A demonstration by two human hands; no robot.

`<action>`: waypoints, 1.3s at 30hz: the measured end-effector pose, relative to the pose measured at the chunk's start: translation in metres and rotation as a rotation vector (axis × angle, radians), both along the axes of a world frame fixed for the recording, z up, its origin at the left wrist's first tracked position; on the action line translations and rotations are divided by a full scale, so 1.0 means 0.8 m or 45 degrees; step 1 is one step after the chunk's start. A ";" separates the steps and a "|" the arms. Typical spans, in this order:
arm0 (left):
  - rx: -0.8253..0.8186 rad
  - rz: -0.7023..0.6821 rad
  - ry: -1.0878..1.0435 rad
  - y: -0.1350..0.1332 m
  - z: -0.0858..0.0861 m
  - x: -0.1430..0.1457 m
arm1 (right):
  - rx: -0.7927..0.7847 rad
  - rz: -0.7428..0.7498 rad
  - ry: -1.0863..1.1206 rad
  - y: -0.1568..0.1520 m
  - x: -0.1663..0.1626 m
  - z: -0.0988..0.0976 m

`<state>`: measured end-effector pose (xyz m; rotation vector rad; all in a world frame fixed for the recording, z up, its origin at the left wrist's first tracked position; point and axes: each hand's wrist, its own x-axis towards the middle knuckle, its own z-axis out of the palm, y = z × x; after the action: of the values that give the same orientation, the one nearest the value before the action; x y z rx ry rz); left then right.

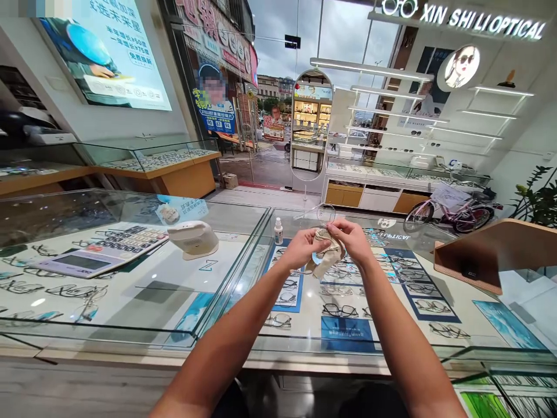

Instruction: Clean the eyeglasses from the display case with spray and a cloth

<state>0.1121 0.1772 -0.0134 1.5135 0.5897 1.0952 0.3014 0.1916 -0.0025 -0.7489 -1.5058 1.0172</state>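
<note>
Above the glass counter, my left hand (301, 248) is closed on a beige cloth (329, 262) that hangs in folds between my hands. Fingers of my right hand (349, 237) pinch the same cloth from the other side. A pair of eyeglasses (334, 212) with a thin round rim sticks up just beyond my fingertips; the cloth and fingers hide the rest of it. Which hand grips the frame I cannot tell. Behind my left hand a small white spray bottle (278, 231) stands upright on the glass.
Rows of eyeglasses (340, 310) lie under the glass countertop (300, 342). To the left are a large calculator (104, 252) and a white device (194, 239). A brown panel (496, 255) stands at the right. An oval mirror (311, 125) and a pink bicycle (452, 206) are farther back.
</note>
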 end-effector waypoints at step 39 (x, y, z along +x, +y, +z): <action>-0.083 0.103 -0.112 0.008 -0.013 0.014 | 0.020 -0.188 0.205 -0.005 -0.023 -0.029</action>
<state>0.1230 0.1833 -0.0237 1.3880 0.6241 1.1871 0.2833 0.1873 -0.0260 -0.7380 -1.2993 0.9313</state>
